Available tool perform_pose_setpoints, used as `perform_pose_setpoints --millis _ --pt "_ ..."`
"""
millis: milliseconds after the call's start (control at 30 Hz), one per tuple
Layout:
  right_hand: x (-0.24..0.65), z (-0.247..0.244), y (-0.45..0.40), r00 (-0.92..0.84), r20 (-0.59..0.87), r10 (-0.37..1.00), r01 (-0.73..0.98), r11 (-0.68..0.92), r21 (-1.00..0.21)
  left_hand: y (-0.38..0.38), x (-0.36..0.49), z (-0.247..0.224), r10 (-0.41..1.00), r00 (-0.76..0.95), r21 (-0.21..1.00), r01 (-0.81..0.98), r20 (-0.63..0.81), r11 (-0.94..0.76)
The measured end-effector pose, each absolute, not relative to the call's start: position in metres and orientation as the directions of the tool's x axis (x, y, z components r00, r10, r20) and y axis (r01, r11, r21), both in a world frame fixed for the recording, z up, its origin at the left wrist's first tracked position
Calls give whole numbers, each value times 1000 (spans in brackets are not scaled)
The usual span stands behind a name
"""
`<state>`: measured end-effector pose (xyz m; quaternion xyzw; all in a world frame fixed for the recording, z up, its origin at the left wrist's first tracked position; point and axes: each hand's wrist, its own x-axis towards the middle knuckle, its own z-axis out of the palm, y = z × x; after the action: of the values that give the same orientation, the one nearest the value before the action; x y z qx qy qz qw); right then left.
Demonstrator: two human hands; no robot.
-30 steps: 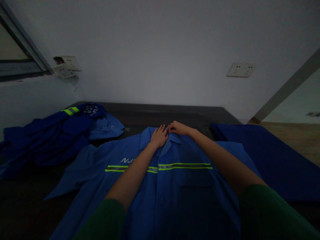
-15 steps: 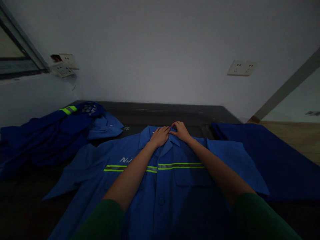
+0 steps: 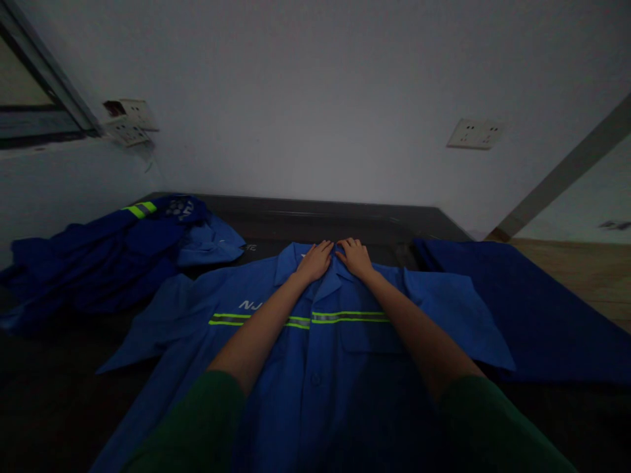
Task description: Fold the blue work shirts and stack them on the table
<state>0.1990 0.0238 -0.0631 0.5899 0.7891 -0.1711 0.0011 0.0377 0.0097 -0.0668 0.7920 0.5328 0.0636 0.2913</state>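
Observation:
A blue short-sleeved work shirt (image 3: 325, 341) lies spread out, front up, with its collar away from me and a yellow-green and grey reflective band across the chest. My left hand (image 3: 315, 260) rests on the left side of the collar, fingers extended and pointing away from me. Just right of it, my right hand (image 3: 355, 257) lies on the right part of the collar with its fingers apart. Both hands press on the cloth, and neither is closed on it. My forearms cross over the chest band.
Crumpled dark blue garments (image 3: 123, 256) lie at the left, with a lighter blue piece (image 3: 211, 243) beside them. Folded dark blue cloth (image 3: 532, 309) is at the right. Behind the dark table (image 3: 315, 207) stands a wall with sockets (image 3: 476, 134).
My right hand has opened from a near-pinch at the collar and now lies flatter on it. My left hand has stayed on the collar. The view has shifted slightly.

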Motion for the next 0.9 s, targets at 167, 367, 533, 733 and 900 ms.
perform_pose_setpoints --millis 167,367,533,733,900 --pt "198 -39 8 -216 -152 964 933 158 -324 7 -7 -28 937 319 576 796 -142 -184" --pt "245 -12 -51 -213 -200 956 944 149 -293 -63 -99 3 884 244 312 943 -399 -119" --pt "263 -8 -82 -159 -413 896 984 109 -143 -99 -104 -6 855 192 229 969 -482 -88" --pt "262 -15 -70 -167 -416 894 985 135 -106 -82 -93 -19 859 186 233 969 -477 -81" --pt "270 -27 -46 -165 -423 891 986 135 -100 -64 -85 -33 871 154 246 968 -466 -40"
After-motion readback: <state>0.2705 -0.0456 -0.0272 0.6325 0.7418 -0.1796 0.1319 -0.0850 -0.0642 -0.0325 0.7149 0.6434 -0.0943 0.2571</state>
